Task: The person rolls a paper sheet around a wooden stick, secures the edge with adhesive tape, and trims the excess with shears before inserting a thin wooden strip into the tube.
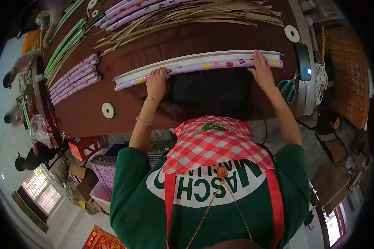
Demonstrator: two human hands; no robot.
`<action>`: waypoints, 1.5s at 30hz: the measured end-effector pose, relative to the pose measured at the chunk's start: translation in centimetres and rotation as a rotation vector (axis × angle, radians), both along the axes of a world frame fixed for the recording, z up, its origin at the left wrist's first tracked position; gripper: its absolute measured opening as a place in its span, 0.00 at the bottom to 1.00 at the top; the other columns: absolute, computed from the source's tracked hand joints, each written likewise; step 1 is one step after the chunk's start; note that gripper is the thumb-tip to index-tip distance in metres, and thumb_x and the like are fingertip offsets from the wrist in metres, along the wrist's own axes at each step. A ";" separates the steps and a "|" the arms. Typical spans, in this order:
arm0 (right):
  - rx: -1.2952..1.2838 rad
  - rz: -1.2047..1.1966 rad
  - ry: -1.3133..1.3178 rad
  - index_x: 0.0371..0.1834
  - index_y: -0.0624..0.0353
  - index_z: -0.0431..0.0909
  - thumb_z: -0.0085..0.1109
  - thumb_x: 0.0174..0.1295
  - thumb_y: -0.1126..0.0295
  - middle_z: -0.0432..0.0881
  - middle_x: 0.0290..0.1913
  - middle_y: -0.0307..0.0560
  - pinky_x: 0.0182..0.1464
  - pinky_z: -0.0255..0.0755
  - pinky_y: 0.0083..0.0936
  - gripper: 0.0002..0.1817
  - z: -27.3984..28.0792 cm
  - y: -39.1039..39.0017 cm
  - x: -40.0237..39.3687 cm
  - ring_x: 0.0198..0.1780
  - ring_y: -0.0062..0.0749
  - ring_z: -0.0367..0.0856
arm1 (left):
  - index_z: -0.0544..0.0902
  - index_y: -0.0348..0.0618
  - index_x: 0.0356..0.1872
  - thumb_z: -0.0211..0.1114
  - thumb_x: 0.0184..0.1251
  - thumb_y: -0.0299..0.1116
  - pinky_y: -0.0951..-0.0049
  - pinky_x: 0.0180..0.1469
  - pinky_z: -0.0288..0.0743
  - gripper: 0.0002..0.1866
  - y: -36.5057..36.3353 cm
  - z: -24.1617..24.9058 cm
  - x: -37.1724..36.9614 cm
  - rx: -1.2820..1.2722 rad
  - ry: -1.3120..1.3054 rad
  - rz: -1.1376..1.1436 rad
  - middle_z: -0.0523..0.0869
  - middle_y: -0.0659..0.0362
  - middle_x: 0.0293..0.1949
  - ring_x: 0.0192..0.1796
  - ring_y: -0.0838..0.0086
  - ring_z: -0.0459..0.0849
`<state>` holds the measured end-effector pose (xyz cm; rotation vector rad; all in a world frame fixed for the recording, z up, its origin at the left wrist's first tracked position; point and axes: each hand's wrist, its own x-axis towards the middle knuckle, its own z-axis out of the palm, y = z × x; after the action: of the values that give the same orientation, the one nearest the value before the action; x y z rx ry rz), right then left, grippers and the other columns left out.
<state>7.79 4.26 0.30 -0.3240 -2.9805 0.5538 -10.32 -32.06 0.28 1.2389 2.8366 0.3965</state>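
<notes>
A roll of lilac wrapping paper [203, 66] with red, yellow and purple motifs lies across the brown table, its white underside [187, 60] showing along the far edge. A thin brown strip [220, 54] runs lengthwise on that white part. My left hand [156, 84] bends its fingers over the roll near its left end. Toward the right end, my right hand [262, 71] holds the roll with fingers across the top and the thumb on the near side. A dark flat panel [212, 89] lies between my hands, nearer my body.
Several finished lilac rolls [75, 79] lie at left, with green rolls [66, 47] beyond. Brown strips [187, 16] are heaped at the back. White tape rolls [108, 110] [291, 34] and teal-handled scissors [287, 89] lie around. A black device [303, 62] stands at the right edge. People work at far left.
</notes>
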 end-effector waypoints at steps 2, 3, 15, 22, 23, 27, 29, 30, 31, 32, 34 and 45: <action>-0.055 -0.022 0.015 0.47 0.65 0.69 0.62 0.50 0.76 0.57 0.63 0.57 0.60 0.63 0.41 0.20 0.3 -0.2 0.0 0.60 0.56 0.62 | 0.73 0.39 0.44 0.60 0.51 0.28 0.62 0.53 0.70 0.17 0.0 -0.1 0.1 0.008 0.030 -0.023 0.80 0.49 0.44 0.49 0.55 0.76; -0.052 -0.038 0.012 0.47 0.65 0.69 0.62 0.50 0.76 0.57 0.63 0.57 0.60 0.63 0.41 0.20 0.2 -0.4 0.1 0.60 0.56 0.62 | 0.73 0.39 0.45 0.59 0.52 0.28 0.62 0.55 0.69 0.17 -0.1 -0.2 0.3 0.010 0.067 -0.030 0.79 0.49 0.45 0.49 0.55 0.76; -0.030 -0.141 0.092 0.46 0.61 0.71 0.63 0.48 0.76 0.49 0.69 0.53 0.60 0.64 0.39 0.20 -0.9 -0.8 0.3 0.63 0.54 0.60 | 0.72 0.40 0.49 0.64 0.51 0.29 0.62 0.48 0.71 0.21 0.1 2.2 0.4 0.031 -0.136 -0.016 0.74 0.49 0.50 0.48 0.54 0.75; 0.129 -0.131 0.151 0.47 0.57 0.72 0.63 0.49 0.70 0.49 0.70 0.50 0.61 0.63 0.40 0.20 -0.3 -1.0 0.7 0.61 0.51 0.64 | 0.73 0.41 0.47 0.64 0.52 0.33 0.63 0.49 0.70 0.19 -0.2 0.6 -0.1 0.079 -0.039 0.004 0.78 0.51 0.44 0.48 0.57 0.75; 0.134 -0.139 0.114 0.47 0.57 0.72 0.63 0.50 0.69 0.49 0.70 0.51 0.61 0.64 0.39 0.19 -0.3 -0.9 0.8 0.61 0.51 0.64 | 0.74 0.41 0.46 0.64 0.53 0.32 0.63 0.49 0.70 0.18 -0.3 0.6 -0.1 0.071 -0.049 -0.012 0.78 0.52 0.44 0.48 0.57 0.75; 0.109 -0.189 0.194 0.48 0.55 0.73 0.61 0.54 0.69 0.56 0.67 0.54 0.56 0.68 0.35 0.17 1.3 -0.4 1.2 0.59 0.49 0.67 | 0.74 0.42 0.45 0.63 0.54 0.31 0.64 0.50 0.70 0.17 -0.5 0.0 -0.5 0.114 -0.026 -0.076 0.78 0.52 0.45 0.48 0.57 0.75; -0.041 -0.382 0.295 0.48 0.56 0.74 0.59 0.56 0.68 0.65 0.60 0.55 0.50 0.71 0.34 0.16 1.1 2.8 1.7 0.54 0.47 0.72 | 0.75 0.41 0.45 0.63 0.53 0.31 0.64 0.50 0.70 0.16 -0.5 -0.2 -0.4 0.129 -0.001 -0.063 0.78 0.52 0.45 0.49 0.57 0.75; -0.139 -0.587 0.251 0.47 0.57 0.74 0.59 0.56 0.62 0.69 0.55 0.53 0.50 0.68 0.37 0.17 1.1 4.5 2.3 0.46 0.45 0.75 | 0.75 0.41 0.45 0.63 0.53 0.31 0.64 0.50 0.70 0.16 -0.5 -0.2 -0.3 0.133 -0.006 -0.062 0.78 0.52 0.45 0.49 0.57 0.75; -0.175 -0.676 0.158 0.47 0.59 0.74 0.58 0.57 0.59 0.72 0.52 0.53 0.48 0.69 0.36 0.18 0.4 6.6 2.8 0.45 0.44 0.75 | 0.75 0.41 0.45 0.63 0.53 0.30 0.64 0.51 0.70 0.16 -0.4 0.0 -0.2 0.124 -0.018 -0.059 0.79 0.52 0.45 0.49 0.57 0.75; -0.211 -0.768 0.067 0.47 0.60 0.74 0.57 0.58 0.57 0.74 0.49 0.52 0.46 0.70 0.35 0.20 -0.4 8.8 3.2 0.43 0.43 0.76 | 0.75 0.40 0.45 0.63 0.53 0.30 0.63 0.51 0.69 0.16 -0.4 0.1 -0.3 0.113 -0.029 -0.060 0.79 0.52 0.45 0.49 0.58 0.75; -0.246 -0.682 0.131 0.44 0.63 0.75 0.56 0.58 0.50 0.78 0.41 0.51 0.44 0.70 0.32 0.25 -2.1 11.5 3.8 0.41 0.41 0.77 | 0.75 0.40 0.45 0.63 0.53 0.31 0.63 0.52 0.69 0.17 -0.3 -0.1 -0.5 0.136 -0.009 -0.086 0.79 0.53 0.45 0.49 0.58 0.75; -0.425 -0.581 -0.242 0.33 0.62 0.80 0.59 0.55 0.52 0.80 0.30 0.48 0.38 0.70 0.28 0.21 -0.2 13.0 2.2 0.34 0.34 0.78 | 0.73 0.40 0.46 0.65 0.52 0.30 0.61 0.53 0.69 0.19 -0.5 -0.5 -0.7 0.125 0.032 -0.126 0.78 0.52 0.46 0.49 0.56 0.75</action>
<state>10.04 17.24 0.11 -1.3136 -2.7283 1.1150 -11.01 -32.57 -0.23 1.4492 2.7787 0.5610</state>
